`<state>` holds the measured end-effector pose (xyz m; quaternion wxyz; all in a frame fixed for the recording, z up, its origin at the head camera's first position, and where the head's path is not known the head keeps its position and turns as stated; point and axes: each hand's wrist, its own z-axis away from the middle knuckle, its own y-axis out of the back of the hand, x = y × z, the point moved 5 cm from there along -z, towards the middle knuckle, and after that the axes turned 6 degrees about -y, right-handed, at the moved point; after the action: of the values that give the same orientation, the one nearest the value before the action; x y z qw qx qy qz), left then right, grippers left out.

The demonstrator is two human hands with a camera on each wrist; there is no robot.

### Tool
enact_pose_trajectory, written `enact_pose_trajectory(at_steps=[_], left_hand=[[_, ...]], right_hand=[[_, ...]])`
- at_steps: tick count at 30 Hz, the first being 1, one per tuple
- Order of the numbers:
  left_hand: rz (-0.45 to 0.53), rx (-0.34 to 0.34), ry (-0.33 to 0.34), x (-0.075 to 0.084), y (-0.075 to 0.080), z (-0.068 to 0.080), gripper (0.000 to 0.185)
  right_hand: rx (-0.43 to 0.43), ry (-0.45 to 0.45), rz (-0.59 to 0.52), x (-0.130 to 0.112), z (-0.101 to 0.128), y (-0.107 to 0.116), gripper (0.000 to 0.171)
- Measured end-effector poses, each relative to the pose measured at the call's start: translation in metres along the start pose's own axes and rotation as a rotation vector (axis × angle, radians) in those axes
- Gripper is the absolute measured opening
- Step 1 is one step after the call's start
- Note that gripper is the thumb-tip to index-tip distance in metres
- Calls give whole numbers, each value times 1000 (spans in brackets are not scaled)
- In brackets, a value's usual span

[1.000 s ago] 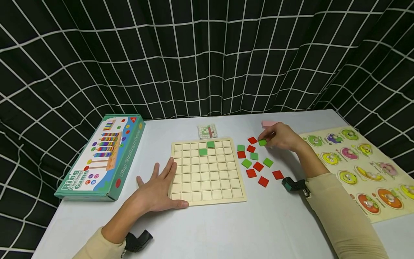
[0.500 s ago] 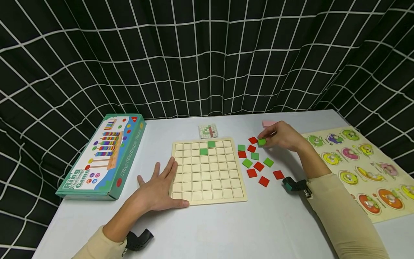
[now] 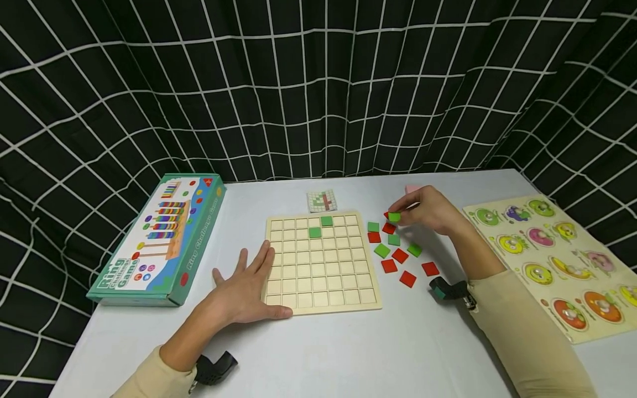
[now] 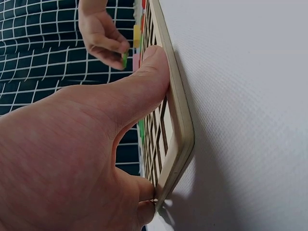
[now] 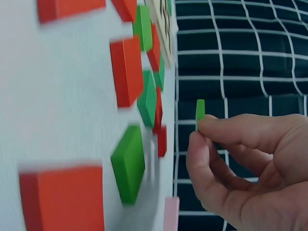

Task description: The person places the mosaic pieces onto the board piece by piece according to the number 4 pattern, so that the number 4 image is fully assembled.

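Note:
My right hand (image 3: 431, 211) pinches a small green square tile (image 3: 394, 217) between thumb and fingers, beyond the board's right side. The right wrist view shows that tile (image 5: 200, 113) on edge, raised off the table. With fingers spread, my left hand (image 3: 238, 297) rests along the left edge of a wooden grid board (image 3: 318, 271); its thumb (image 4: 149, 67) lies on the near edge in the left wrist view. Two green tiles sit in the board's upper cells, one of them a green tile (image 3: 315, 232). Loose red tiles (image 3: 408, 278) and green tiles (image 3: 382, 251) lie right of the board.
Behind the board lies a small pattern card (image 3: 322, 201). A Ring Challenge Game box (image 3: 159, 237) stands at the left. On the right is a fruit picture board (image 3: 552, 265). A pink block (image 3: 412, 189) is partly hidden behind my right hand. A black gridded cloth backs the table.
My right hand has lifted the green tile and moved it slightly left, over the red tiles. The left hand stays in place on the board.

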<state>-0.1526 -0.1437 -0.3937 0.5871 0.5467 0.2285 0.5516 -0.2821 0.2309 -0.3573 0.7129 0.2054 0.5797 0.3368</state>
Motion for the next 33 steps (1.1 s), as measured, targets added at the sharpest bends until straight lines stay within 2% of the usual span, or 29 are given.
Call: enact_pose_trajectory(at_steps=[8, 18, 24, 33], left_hand=[[1, -2, -5, 3, 2, 2, 135], [0, -2, -1, 4, 2, 3, 135], [-1, -4, 2, 3, 2, 3, 134], [-1, 1, -3, 3, 1, 2, 135]], right_hand=[[-5, -7, -14, -20, 0, -19, 26], [-67, 8, -38, -43, -6, -43, 27], [-101, 39, -71, -52, -11, -56, 27], [-148, 17, -101, -63, -13, -74, 28]])
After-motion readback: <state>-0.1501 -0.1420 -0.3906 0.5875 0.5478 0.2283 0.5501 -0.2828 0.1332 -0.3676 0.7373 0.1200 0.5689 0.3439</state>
